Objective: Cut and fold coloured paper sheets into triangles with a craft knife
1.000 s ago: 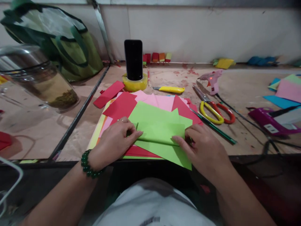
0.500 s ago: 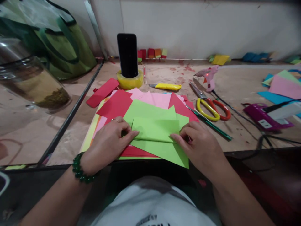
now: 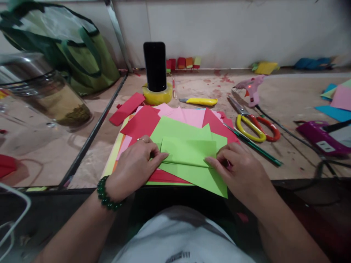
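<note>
A folded green paper (image 3: 189,151) lies over other green sheets, with a crease along its lower edge. My left hand (image 3: 138,160) pinches its left end between thumb and fingers; a ring and a green bead bracelet (image 3: 105,193) are on that side. At the right end, my right hand (image 3: 238,168) pinches the paper, thumb on top and fingers curled. Under the green sheets are red paper (image 3: 141,124) and pink paper (image 3: 178,115) in a loose pile.
Behind the pile stand a phone (image 3: 155,67) in a yellow tape roll (image 3: 157,96) and a yellow cutter (image 3: 201,101). To the right are scissors (image 3: 251,126), a green pen (image 3: 257,148), a pink glue gun (image 3: 253,91) and a purple socket (image 3: 323,137). A glass jar (image 3: 63,98) stands left.
The whole view has shifted, so everything appears slightly farther right. Both hands keep their pinch on the folded green paper, which looks the same.
</note>
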Tool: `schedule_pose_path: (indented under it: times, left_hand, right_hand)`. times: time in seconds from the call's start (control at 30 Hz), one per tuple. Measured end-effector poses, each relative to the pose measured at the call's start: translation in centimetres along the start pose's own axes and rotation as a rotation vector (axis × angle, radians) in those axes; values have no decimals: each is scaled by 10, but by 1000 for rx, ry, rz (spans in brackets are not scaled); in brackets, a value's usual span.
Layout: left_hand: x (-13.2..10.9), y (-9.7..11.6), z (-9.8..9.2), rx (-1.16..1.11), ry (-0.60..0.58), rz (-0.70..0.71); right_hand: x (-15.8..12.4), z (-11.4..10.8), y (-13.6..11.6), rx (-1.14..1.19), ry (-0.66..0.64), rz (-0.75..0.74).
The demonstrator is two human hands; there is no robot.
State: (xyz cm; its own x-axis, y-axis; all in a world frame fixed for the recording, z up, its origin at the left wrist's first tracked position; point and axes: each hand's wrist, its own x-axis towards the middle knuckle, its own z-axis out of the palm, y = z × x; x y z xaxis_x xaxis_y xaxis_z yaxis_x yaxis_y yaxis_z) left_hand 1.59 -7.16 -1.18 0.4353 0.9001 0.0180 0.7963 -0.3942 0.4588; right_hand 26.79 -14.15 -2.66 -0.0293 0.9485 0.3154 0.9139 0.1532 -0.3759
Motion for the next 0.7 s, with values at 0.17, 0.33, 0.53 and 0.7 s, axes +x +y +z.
schedule_pose_path:
  times: [0.17,0.33,0.53,0.7]
  left_hand:
    - [-1,2,-2,-22,-12,-7]
    - [-2,2,-2,4,-21,-9]
    - [-4,2,-1,49,-21,8]
    - [-9,7,-1,180,-6,37]
  right_hand:
    - [-1,-1,0,10,-7,3]
    - [0,-1,-3,14,13,-6]
    - [0,-1,-4,-12,18,-19]
    - [-1,-1,-4,-41,3,-24]
